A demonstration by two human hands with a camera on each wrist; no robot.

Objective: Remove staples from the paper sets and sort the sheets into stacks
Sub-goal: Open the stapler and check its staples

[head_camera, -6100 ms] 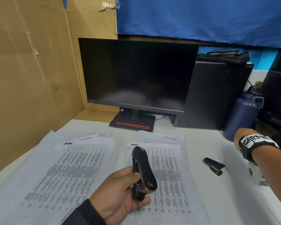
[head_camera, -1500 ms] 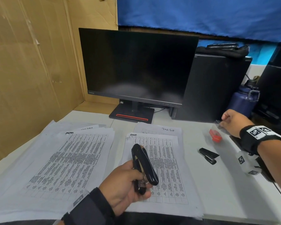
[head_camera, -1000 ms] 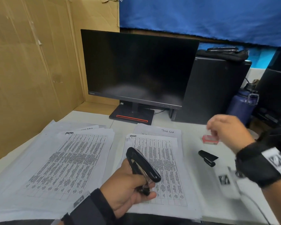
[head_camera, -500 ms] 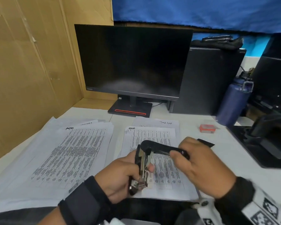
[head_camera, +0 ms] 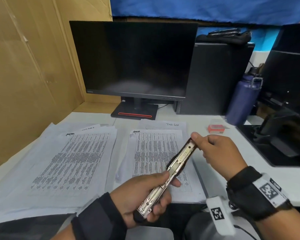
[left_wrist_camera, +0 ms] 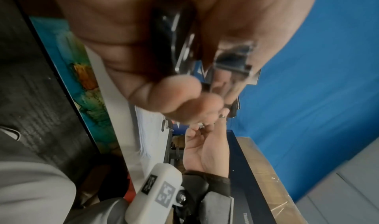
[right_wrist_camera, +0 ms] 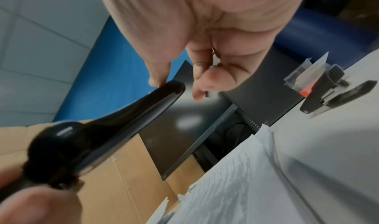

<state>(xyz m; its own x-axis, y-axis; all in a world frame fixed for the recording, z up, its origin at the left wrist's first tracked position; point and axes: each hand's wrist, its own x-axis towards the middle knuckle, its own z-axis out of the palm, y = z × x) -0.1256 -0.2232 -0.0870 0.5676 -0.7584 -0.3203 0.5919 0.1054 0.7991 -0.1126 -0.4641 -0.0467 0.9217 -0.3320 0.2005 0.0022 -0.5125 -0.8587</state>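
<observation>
Spreading across the left and centre of the frame, two paper stacks (head_camera: 73, 160) (head_camera: 156, 153) lie flat on the bench (head_camera: 260, 163), likely kept apart for sorting. At lower centre the left hand (head_camera: 142, 196) is clamped round the base of a stapler (head_camera: 171, 170) swung fully open, apparently for reloading; the right hand (head_camera: 218, 153) pinches its far tip. A staple box (head_camera: 216, 128) waits at right.

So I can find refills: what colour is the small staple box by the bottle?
Red-orange, under a clear lid: the staple box beside the bottle, clearest in the head view.
</observation>
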